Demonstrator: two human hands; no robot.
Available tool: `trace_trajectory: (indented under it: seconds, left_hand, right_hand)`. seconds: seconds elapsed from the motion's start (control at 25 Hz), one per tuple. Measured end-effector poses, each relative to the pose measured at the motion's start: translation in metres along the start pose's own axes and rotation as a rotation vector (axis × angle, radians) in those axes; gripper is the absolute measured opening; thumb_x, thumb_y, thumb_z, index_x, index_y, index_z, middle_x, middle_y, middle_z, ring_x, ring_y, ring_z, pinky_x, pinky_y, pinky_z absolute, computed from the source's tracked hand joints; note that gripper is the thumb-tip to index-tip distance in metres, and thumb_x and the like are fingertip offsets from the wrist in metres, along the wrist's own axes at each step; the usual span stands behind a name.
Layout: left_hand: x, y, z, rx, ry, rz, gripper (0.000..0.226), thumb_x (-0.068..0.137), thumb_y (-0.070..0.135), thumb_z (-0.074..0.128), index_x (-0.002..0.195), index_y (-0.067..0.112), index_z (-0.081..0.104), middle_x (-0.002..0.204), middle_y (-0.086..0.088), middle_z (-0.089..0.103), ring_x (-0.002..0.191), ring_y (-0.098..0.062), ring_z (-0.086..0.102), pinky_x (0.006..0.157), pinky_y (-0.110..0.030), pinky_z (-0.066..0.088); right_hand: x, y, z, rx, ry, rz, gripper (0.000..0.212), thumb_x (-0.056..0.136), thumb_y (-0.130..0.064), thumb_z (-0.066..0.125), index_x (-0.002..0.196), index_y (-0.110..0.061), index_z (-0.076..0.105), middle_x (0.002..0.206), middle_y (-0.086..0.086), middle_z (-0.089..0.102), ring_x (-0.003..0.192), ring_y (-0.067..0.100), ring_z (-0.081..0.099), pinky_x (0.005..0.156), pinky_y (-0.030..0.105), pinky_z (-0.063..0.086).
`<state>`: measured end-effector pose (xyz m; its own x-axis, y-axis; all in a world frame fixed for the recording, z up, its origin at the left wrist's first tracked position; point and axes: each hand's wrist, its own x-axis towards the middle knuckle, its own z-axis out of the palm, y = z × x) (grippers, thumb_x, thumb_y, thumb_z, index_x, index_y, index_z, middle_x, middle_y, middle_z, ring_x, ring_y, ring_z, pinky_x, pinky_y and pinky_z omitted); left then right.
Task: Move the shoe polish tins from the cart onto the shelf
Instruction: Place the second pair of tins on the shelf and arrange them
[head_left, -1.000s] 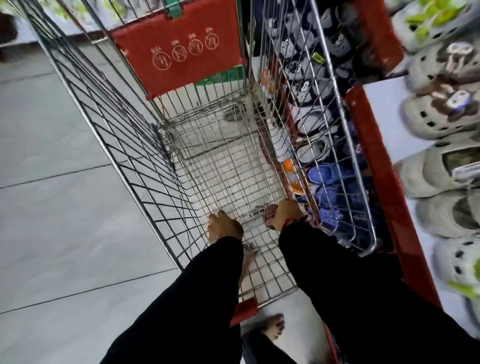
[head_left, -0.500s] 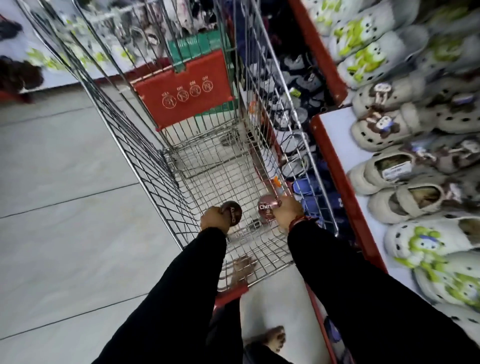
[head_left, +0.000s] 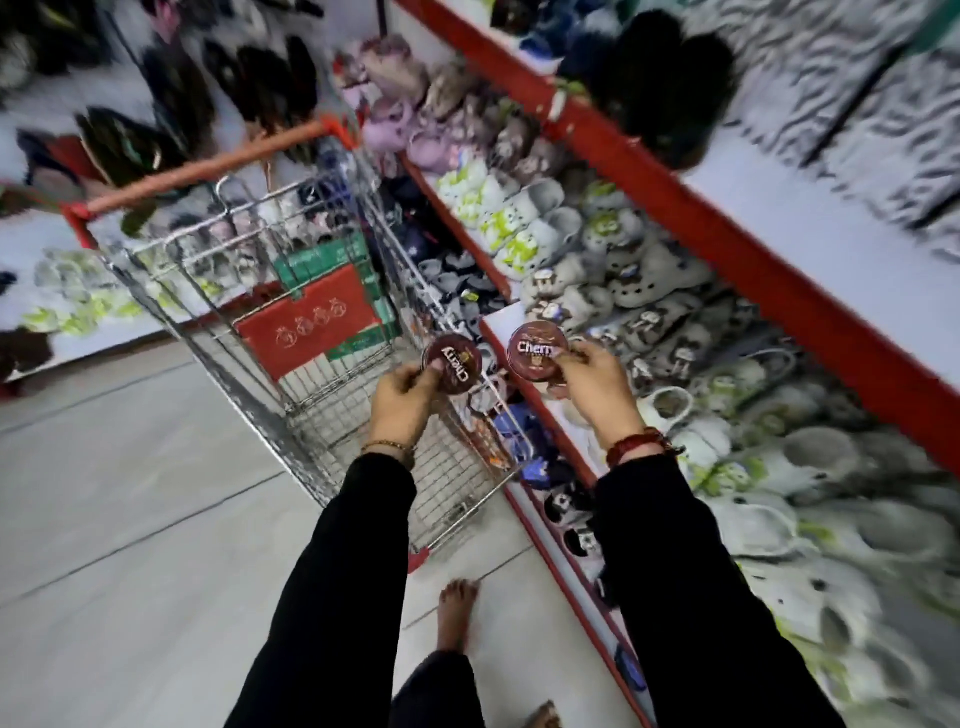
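My left hand (head_left: 402, 397) grips a round dark-brown shoe polish tin (head_left: 453, 362) marked "Cherry", held above the right side of the wire cart (head_left: 291, 332). My right hand (head_left: 592, 384) grips a second, redder tin (head_left: 535, 353) with the same label, held out past the cart over the edge of the white shelf (head_left: 501, 319) with its red rim. Both tins face up toward me. The cart's basket looks bare of tins from here.
Rows of white, green and grey clogs (head_left: 649, 291) crowd the shelf at right, with a higher red-edged shelf (head_left: 727, 223) above. Dark sandals (head_left: 171, 104) hang on the far wall. My bare feet (head_left: 454, 613) stand on grey floor tiles beside the cart.
Both hands have risen out of the cart, each with a tin, and the right one has swung toward the shelf. My view has tilted up, showing more of the shelves.
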<state>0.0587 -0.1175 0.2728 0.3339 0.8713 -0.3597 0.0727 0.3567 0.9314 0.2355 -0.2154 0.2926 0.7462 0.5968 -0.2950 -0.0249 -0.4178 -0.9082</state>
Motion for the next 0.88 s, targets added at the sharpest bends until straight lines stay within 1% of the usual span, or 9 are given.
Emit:
trace_trajectory:
  seconds: [0.08,0.16,0.24,0.32,0.48,0.6,0.68,0.8,0.88]
  left_hand:
    - [-0.017,0.032,0.028,0.019,-0.110,0.078,0.011,0.098,0.013,0.057,0.092,0.006,0.062,0.082,-0.010,0.066,0.067,-0.013,0.067,0.067,-0.024,0.060]
    - [-0.035,0.060,0.060,0.002,-0.219,0.131,0.011,0.098,0.014,0.057,0.092,0.007,0.064,0.088,-0.010,0.067,0.077,-0.019,0.064,0.067,-0.023,0.060]
    - [-0.055,0.084,0.096,-0.006,-0.339,0.178,0.011,0.098,0.013,0.056,0.100,0.004,0.062,0.090,-0.010,0.066,0.075,-0.016,0.064,0.062,-0.018,0.060]
    - [-0.076,0.101,0.133,-0.007,-0.470,0.226,0.010,0.098,0.010,0.056,0.092,0.006,0.063,0.086,-0.008,0.065,0.065,-0.010,0.066,0.058,-0.016,0.059]
    - [-0.115,0.115,0.204,0.037,-0.666,0.256,0.009,0.097,0.011,0.058,0.095,0.008,0.066,0.083,-0.005,0.067,0.056,-0.004,0.066,0.052,-0.015,0.057]
    - [-0.147,0.114,0.261,0.080,-0.818,0.252,0.011,0.096,0.009,0.058,0.088,0.011,0.066,0.077,-0.003,0.065,0.048,0.003,0.064,0.050,-0.013,0.057]
    - [-0.167,0.109,0.294,0.174,-0.897,0.285,0.008,0.094,0.013,0.063,0.095,0.007,0.068,0.075,-0.002,0.064,0.052,0.000,0.063,0.059,-0.019,0.058]
    - [-0.188,0.098,0.331,0.407,-0.949,0.452,0.020,0.090,0.024,0.069,0.101,0.007,0.070,0.083,-0.004,0.069,0.073,-0.018,0.065,0.081,-0.031,0.053]
    - [-0.200,0.092,0.349,0.614,-0.942,0.594,0.030,0.087,0.032,0.070,0.110,0.013,0.070,0.095,-0.004,0.072,0.092,-0.021,0.069,0.084,-0.028,0.050]
  right_hand:
    - [-0.021,-0.019,-0.044,0.094,0.035,-0.037,0.014,0.095,-0.011,0.055,0.103,-0.006,0.066,0.097,0.013,0.069,0.067,0.015,0.068,0.060,0.026,0.060]
    - [-0.047,-0.037,-0.091,0.155,0.074,-0.086,0.013,0.096,-0.010,0.056,0.087,-0.014,0.064,0.085,0.008,0.068,0.057,0.007,0.067,0.044,0.014,0.053]
    - [-0.072,-0.050,-0.140,0.203,0.143,-0.143,0.020,0.095,-0.008,0.057,0.080,-0.020,0.064,0.079,0.002,0.069,0.060,0.006,0.066,0.048,0.014,0.056]
    - [-0.096,-0.058,-0.185,0.260,0.228,-0.170,0.022,0.095,-0.006,0.057,0.078,-0.018,0.064,0.076,0.000,0.069,0.059,0.004,0.066,0.051,0.015,0.057]
    - [-0.137,-0.056,-0.258,0.297,0.388,-0.189,0.020,0.096,-0.006,0.055,0.080,-0.015,0.065,0.079,0.004,0.069,0.065,0.009,0.067,0.056,0.018,0.060]
    - [-0.170,-0.040,-0.309,0.231,0.600,-0.165,0.013,0.096,-0.007,0.056,0.090,-0.010,0.067,0.076,0.002,0.068,0.055,0.002,0.066,0.053,0.017,0.058]
    - [-0.189,-0.026,-0.339,0.168,0.731,-0.094,0.015,0.095,-0.009,0.057,0.104,-0.004,0.068,0.077,0.005,0.068,0.061,0.009,0.066,0.060,0.023,0.060]
    - [-0.209,-0.003,-0.373,-0.009,0.875,0.049,0.024,0.093,-0.014,0.058,0.111,-0.002,0.069,0.093,0.016,0.073,0.084,0.027,0.070,0.085,0.046,0.059]
    - [-0.221,0.009,-0.387,-0.107,0.943,0.159,0.026,0.092,-0.018,0.060,0.111,-0.004,0.071,0.104,0.017,0.074,0.095,0.032,0.069,0.091,0.045,0.057]
